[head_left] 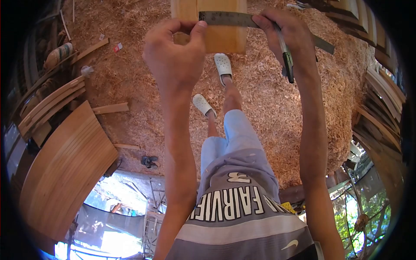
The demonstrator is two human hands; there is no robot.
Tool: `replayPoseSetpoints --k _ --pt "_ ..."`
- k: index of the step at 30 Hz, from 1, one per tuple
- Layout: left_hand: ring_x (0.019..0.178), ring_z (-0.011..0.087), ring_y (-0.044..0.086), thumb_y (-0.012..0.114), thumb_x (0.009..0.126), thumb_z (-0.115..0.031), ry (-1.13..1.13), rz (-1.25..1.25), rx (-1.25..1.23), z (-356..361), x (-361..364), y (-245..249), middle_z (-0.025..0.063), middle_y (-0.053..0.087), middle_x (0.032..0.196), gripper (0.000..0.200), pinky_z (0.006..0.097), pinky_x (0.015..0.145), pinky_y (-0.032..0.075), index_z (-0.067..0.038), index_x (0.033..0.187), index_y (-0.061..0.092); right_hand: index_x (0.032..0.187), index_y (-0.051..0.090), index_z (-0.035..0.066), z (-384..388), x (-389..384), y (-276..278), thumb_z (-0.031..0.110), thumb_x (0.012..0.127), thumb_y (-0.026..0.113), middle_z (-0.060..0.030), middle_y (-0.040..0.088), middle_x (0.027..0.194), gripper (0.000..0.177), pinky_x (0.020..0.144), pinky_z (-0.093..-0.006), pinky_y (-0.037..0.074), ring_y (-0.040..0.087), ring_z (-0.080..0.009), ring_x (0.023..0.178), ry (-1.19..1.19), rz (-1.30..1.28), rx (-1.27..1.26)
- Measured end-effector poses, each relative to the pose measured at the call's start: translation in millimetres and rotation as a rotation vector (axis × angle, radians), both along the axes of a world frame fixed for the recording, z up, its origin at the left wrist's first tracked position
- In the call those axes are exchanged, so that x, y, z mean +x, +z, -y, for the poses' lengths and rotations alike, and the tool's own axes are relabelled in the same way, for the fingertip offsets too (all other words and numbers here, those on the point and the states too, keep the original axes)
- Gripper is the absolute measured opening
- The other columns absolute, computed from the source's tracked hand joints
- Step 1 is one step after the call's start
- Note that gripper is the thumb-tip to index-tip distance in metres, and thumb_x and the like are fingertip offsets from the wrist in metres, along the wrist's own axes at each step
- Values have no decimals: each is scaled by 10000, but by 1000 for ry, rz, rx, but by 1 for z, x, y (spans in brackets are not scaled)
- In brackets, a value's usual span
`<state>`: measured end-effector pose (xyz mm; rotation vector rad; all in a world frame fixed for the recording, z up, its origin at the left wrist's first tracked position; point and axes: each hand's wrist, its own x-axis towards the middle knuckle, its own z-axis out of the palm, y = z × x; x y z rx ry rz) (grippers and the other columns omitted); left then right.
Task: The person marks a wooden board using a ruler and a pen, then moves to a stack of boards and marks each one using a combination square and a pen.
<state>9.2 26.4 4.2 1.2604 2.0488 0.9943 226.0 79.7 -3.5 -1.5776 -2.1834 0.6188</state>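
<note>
A worn grey metal ruler (227,18) lies across the wooden board (225,41) at the top of the head view. My left hand (175,54) pinches the ruler's left end, its thumb tip at the lower corner. Closed around the ruler further right is my right hand (288,32); the dark blade shows again beyond that wrist. A pen (287,65) with a dark green end is tucked between the fingers of this same hand and points down toward my body.
Wood shavings (268,95) cover the floor around my white clogs (222,64). A large slatted wood panel (65,169) leans at the left, near curved wooden pieces (52,104). Stacked boards (385,95) line the right side. Loose sticks (110,108) lie on the floor.
</note>
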Motion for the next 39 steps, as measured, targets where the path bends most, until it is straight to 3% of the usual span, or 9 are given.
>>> replayPoseSetpoints --k 5,13,24,27,30,32,34,37,39 --pt "851 348 700 826 825 -241 -6 -79 -25 -4 -2 3 167 737 860 234 420 850 526 -14 856 784 998 730 51 -1 1 -3 300 997 703 -153 654 782 251 677 -411 486 623 -308 699 26 2 51" --pt "769 271 728 807 847 -247 -17 49 -203 -13 -7 17 147 748 808 223 406 768 560 -30 902 805 966 711 30 -2 -1 -1 273 984 714 -164 645 783 244 673 -420 482 616 -331 698 27 30 34" --pt "739 267 727 816 832 -223 -5 37 -144 -17 -2 7 120 755 782 208 403 735 554 -27 890 780 942 716 24 -1 -5 5 236 969 725 -147 657 784 213 688 -415 494 619 -336 720 53 14 116" --pt "732 276 720 814 836 -214 -9 0 -158 -19 2 9 123 750 779 202 421 735 548 -25 895 776 962 722 35 -4 -5 13 218 974 721 -119 675 793 184 717 -404 520 644 -320 734 128 19 220" --pt "744 222 698 811 854 -209 -28 -23 -168 -20 0 7 118 750 797 225 385 745 543 5 911 768 954 701 17 -2 -18 22 122 950 733 -70 687 794 110 700 -334 538 674 -201 720 50 -117 419" --pt "758 165 680 811 870 -205 -45 -43 -172 -20 -2 6 110 751 814 249 342 756 540 33 926 762 1055 652 26 7 -28 18 25 910 616 -44 640 936 149 716 -256 463 579 -99 811 -107 -506 214" --pt "734 263 716 817 836 -189 -35 57 -128 -20 -1 4 132 747 784 203 395 719 542 -2 895 765 1083 623 30 7 -28 7 -7 908 561 -45 612 1022 189 752 -231 433 540 -68 882 -63 -890 -70" --pt "726 254 715 818 833 -176 -40 39 -112 -21 -3 1 135 745 780 198 382 716 543 4 898 765 1032 585 35 0 -22 1 19 931 580 -48 618 996 102 754 -238 443 546 -76 874 90 -908 -250" --pt "728 252 716 819 832 -178 -45 46 -117 -21 -2 2 136 745 779 204 384 721 543 6 899 765 933 669 -5 -3 -18 0 32 905 712 -42 682 808 63 667 -260 529 656 -75 733 179 -660 -210"
